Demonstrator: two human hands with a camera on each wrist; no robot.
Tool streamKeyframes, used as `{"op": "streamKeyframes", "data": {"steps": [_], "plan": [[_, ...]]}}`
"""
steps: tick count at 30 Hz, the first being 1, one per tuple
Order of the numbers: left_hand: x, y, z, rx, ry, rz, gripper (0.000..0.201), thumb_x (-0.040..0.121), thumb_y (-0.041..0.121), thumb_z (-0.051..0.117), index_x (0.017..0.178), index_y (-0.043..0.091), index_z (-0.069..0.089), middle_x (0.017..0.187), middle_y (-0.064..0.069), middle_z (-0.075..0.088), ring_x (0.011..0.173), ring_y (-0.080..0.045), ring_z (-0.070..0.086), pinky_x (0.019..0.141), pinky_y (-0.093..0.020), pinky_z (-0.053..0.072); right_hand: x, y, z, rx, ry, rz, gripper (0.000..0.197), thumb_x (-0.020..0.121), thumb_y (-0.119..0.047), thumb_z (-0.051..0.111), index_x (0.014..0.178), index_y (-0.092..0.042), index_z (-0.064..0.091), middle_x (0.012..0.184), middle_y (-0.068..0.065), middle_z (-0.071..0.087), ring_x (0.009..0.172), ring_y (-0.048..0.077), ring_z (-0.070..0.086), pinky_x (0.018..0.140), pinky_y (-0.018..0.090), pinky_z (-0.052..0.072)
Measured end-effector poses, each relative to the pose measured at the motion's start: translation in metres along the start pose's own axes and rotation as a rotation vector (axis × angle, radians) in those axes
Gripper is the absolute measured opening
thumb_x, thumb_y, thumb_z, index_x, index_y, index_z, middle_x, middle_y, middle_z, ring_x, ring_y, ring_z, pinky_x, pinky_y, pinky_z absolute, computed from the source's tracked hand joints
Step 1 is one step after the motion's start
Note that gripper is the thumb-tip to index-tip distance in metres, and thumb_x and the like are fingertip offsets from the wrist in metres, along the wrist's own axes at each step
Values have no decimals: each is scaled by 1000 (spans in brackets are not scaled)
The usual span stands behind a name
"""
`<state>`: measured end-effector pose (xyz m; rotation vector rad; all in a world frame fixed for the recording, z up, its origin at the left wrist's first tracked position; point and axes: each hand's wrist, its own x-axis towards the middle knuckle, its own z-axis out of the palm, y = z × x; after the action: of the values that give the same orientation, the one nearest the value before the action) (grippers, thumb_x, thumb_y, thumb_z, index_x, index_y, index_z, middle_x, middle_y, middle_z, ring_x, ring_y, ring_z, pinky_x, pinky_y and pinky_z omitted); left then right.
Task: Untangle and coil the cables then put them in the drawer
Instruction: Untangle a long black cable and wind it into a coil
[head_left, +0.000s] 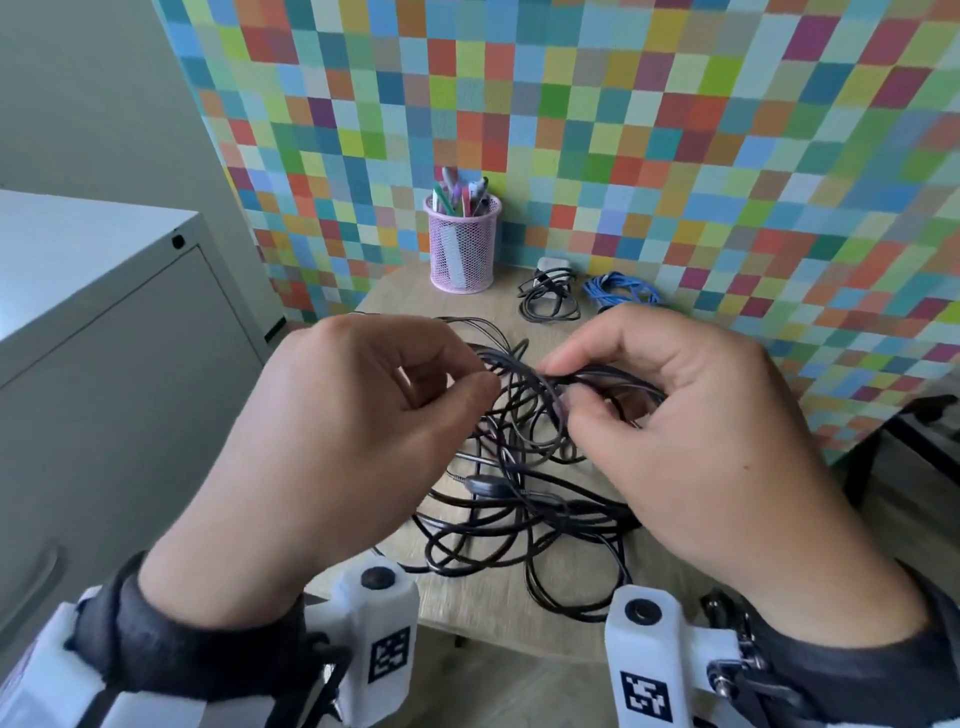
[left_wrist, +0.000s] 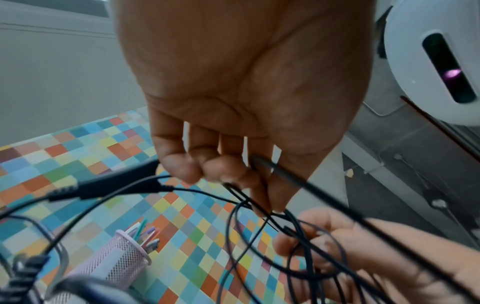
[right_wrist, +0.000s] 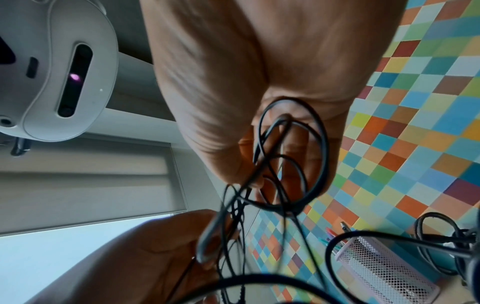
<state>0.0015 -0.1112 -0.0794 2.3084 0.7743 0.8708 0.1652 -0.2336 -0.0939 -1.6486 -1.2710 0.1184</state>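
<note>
The left hand (head_left: 332, 441) has its grip pinched on thin black strands at the top of the tangled black cable (head_left: 519, 499), thumb against forefinger, the other fingers curled in behind. Just right of that pinch, the right hand (head_left: 696, 441) pinches a raised loop of the same cable between thumb and fingertips, with further loops passing across its palm in the right wrist view. Both hands hold their strands lifted above the heap; the rest of the cable lies in loose crossing loops on the counter (head_left: 498, 597) directly below them, an inline lump showing near the middle of the heap

Judged from this, the untangling step is in hand and far from finished: no neat coil has been formed from this cable yet. The next move likely calls for drawing the two pinched strands apart and finding a free end to feed back through the loop

Behind the heap sit a small black coiled cable with a white adapter (head_left: 550, 296) and a blue coiled cable (head_left: 621, 291), with a pink mesh pen cup (head_left: 461, 244) to their left. A grey cabinet (head_left: 104, 338) stands left of the heap; I cannot tell where the drawer is
</note>
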Motion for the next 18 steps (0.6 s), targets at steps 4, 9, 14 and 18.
{"op": "streamKeyframes", "data": {"steps": [4, 9, 14, 18], "plan": [[1, -1, 5, 59, 57, 30, 7, 79, 48, 80, 76, 42, 77, 87, 17, 61, 78, -4, 60, 64, -8, 38, -2, -2, -2, -92, -49, -41, 18, 85, -17, 70, 92, -34, 70, 83, -6, 74, 73, 26, 71, 67, 44, 58], [1, -2, 0, 21, 19, 67, 27, 74, 59, 83, 62, 37, 72, 125, 26, 62, 116, -3, 60, 93, -20, 45, -2, -4, -4, 15, -72, -25, 30, 85, -2, 69, 93, -30, 68, 95, -22, 77, 95, -2, 72, 79, 12, 52], [0, -1, 2, -29, -45, -9, 36, 69, 60, 80, 60, 27, 68, 80, 13, 75, 78, -12, 72, 71, -34, 52, -4, -10, -3, 96, -186, -49, 51, 86, 11, 63, 110, -32, 74, 105, -25, 76, 107, -7, 69, 90, 10, 50], [2, -2, 3, -108, -44, 11, 35, 67, 58, 81, 59, 27, 69, 80, 15, 76, 77, -12, 73, 69, -34, 54, -1, -6, -5, 84, -197, -47, 50, 87, 10, 62, 107, -33, 79, 104, -26, 76, 106, -5, 70, 95, 15, 52]]}}
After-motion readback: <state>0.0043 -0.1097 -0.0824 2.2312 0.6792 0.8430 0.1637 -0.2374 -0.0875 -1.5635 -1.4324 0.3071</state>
